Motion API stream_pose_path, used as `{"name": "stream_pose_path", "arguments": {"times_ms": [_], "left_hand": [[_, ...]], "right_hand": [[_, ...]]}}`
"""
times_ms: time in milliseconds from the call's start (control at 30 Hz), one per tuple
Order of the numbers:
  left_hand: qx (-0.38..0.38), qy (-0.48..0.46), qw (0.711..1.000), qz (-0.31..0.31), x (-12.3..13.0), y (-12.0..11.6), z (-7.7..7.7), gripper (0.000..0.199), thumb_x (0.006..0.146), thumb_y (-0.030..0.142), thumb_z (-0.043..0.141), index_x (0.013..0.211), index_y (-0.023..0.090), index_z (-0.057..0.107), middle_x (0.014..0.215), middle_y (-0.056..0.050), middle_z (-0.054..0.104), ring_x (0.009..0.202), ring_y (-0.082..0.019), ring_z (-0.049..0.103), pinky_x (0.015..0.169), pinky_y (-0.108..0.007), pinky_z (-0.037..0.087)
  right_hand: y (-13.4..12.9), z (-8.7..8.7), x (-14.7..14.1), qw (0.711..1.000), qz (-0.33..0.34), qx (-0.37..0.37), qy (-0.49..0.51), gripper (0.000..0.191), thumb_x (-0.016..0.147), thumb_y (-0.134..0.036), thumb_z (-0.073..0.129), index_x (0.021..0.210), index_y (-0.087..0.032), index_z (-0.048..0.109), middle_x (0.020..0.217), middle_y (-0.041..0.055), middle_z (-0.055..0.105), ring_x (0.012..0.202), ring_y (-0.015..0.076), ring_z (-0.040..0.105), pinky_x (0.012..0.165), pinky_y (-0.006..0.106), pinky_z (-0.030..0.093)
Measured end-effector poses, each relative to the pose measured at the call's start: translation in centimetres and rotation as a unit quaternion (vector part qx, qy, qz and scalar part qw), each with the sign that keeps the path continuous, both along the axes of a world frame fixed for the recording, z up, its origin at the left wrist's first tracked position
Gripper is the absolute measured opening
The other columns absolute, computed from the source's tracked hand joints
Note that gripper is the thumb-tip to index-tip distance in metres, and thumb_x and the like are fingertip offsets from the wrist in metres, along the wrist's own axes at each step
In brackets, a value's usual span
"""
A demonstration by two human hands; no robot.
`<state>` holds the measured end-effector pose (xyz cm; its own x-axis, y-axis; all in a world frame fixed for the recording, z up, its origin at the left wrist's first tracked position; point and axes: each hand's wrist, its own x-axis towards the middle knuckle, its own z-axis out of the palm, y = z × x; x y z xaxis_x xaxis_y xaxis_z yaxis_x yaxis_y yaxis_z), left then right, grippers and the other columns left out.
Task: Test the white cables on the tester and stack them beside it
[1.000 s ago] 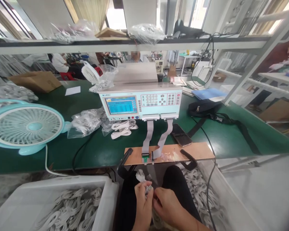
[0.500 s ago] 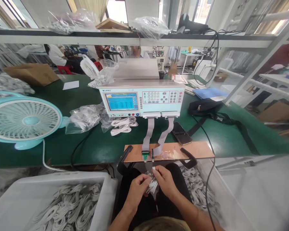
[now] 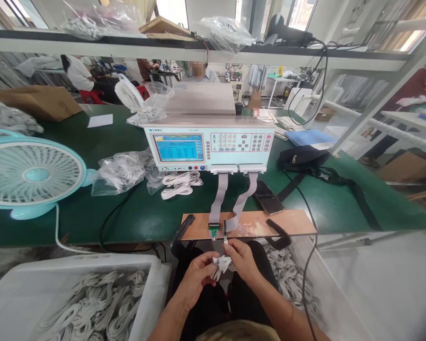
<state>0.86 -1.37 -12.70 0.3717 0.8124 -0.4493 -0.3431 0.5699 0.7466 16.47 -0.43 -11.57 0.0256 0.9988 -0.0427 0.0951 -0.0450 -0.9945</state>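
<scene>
My left hand is closed around a coiled white cable, held low over my lap in front of the bench edge. With my right hand I pinch the white end of a cable, its plug meeting the right-hand connector on the wooden board. Whether it is fully seated I cannot tell. Left of it, a small green circuit board juts toward me. Grey ribbon cables run from both connectors up to the bench tester, whose blue screen is lit.
White bins of coiled cables stand at left and right. Black clamps grip the board. On the green bench lie a phone, a black bag, bagged cables and a fan. People sit beyond.
My left hand has shifted slightly left with the coil, which shows more openly. A strip below the green circuit board no longer shows. The tester's screen display has changed.
</scene>
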Motion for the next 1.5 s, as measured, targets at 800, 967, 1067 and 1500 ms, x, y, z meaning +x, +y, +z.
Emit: {"name": "stream_pose_path", "arguments": {"times_ms": [800, 967, 1067, 1500], "left_hand": [[0.170, 0.235, 0.948, 0.130, 2.4, 1.4, 0.1, 0.031, 0.076, 0.041, 0.052, 0.058, 0.016, 0.052, 0.054, 0.004, 0.042, 0.051, -0.009, 0.035, 0.047, -0.018, 0.029], [0.165, 0.221, 0.951, 0.138, 2.5, 1.7, -0.2, 0.032, 0.074, 0.042, 0.055, 0.057, 0.015, 0.054, 0.054, 0.004, 0.044, 0.051, -0.009, 0.036, 0.047, -0.019, 0.029], [0.167, 0.216, 0.951, 0.143, 2.5, 1.7, -0.3, 0.031, 0.073, 0.042, 0.056, 0.056, 0.015, 0.054, 0.055, 0.003, 0.044, 0.052, -0.009, 0.037, 0.048, -0.019, 0.030], [0.149, 0.203, 0.950, 0.185, 3.3, 1.5, -0.1, 0.033, 0.073, 0.044, 0.056, 0.058, 0.015, 0.052, 0.055, 0.004, 0.044, 0.052, -0.009, 0.038, 0.049, -0.019, 0.033]], "right_hand": [[0.4, 1.3, -1.6, 0.957, -0.053, -0.136, 0.252, 0.026, 0.065, -0.039, 0.067, 0.060, -0.014, 0.059, 0.053, -0.0026, 0.055, 0.049, 0.0086, 0.043, 0.051, 0.022, 0.035], [0.4, 1.2, -1.5, 0.961, -0.044, -0.134, 0.239, 0.026, 0.067, -0.040, 0.066, 0.062, -0.015, 0.059, 0.055, -0.0019, 0.056, 0.050, 0.0095, 0.044, 0.052, 0.022, 0.036], [0.4, 1.2, -1.5, 0.963, -0.045, -0.133, 0.231, 0.028, 0.066, -0.041, 0.067, 0.062, -0.015, 0.059, 0.055, -0.0019, 0.056, 0.050, 0.0096, 0.044, 0.053, 0.022, 0.037], [0.6, 0.8, -1.3, 0.965, -0.041, -0.133, 0.224, 0.030, 0.064, -0.043, 0.068, 0.061, -0.014, 0.060, 0.053, -0.0022, 0.055, 0.049, 0.0094, 0.043, 0.053, 0.023, 0.035]]}}
